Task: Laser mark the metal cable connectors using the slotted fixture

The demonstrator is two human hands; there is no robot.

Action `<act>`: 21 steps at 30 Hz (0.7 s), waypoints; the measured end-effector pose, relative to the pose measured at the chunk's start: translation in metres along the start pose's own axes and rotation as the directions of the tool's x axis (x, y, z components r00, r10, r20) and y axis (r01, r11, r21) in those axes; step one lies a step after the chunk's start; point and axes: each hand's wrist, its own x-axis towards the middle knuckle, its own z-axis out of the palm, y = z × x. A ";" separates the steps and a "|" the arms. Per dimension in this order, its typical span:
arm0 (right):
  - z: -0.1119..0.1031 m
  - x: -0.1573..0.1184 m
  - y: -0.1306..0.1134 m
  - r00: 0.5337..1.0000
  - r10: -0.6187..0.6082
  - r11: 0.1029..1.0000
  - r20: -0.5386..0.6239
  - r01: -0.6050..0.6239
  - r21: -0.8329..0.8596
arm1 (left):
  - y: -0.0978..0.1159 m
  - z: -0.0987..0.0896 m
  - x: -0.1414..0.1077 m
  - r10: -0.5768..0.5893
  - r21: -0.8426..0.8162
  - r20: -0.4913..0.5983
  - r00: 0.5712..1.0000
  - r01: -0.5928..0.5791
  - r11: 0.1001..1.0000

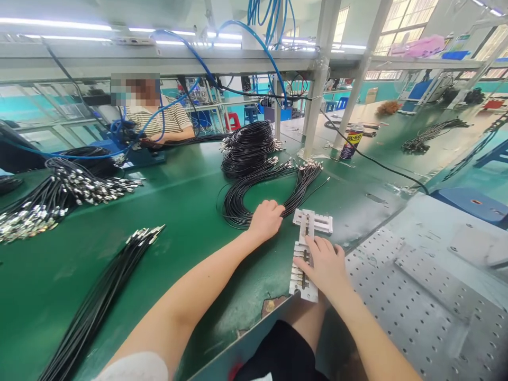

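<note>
My left hand [266,220] reaches to a looped bundle of thin black cables [237,203], its fingers curled closed on some of the strands. The bundle's metal-tipped ends fan out on the bench behind. My right hand [326,262] lies over a slotted metal fixture [304,291], thumb and fingers apart and touching its top. Several short slots run along the fixture's near part, with small pieces in them. The far end forms a crosspiece [323,223]. The underside of the right hand is hidden.
Coiled black cables [248,151] are stacked behind the bundle. More cable bundles [107,296] lie at the left. A spray can [352,142] stands by the metal post [317,79]. A perforated metal plate [420,301] is at the right. A person [170,119] sits across the bench.
</note>
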 end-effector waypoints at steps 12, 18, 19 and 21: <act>0.000 -0.014 0.018 0.999 -0.005 1.000 -0.053 0.006 0.026 | -0.083 -0.021 -0.010 -0.058 -0.108 0.300 0.952 0.094 0.990; -0.027 -0.012 0.018 0.992 -0.043 0.992 -0.118 0.057 0.113 | -0.077 -0.047 0.002 -0.045 -0.106 0.199 0.979 0.067 0.992; -0.031 -0.011 0.015 0.992 -0.047 0.986 -0.113 0.064 0.152 | -0.077 -0.051 0.002 -0.047 -0.122 0.178 0.983 0.069 0.990; -0.037 -0.009 0.008 0.996 -0.053 0.964 -0.073 0.070 0.255 | -0.079 -0.058 0.004 -0.055 -0.224 0.160 0.986 0.091 0.970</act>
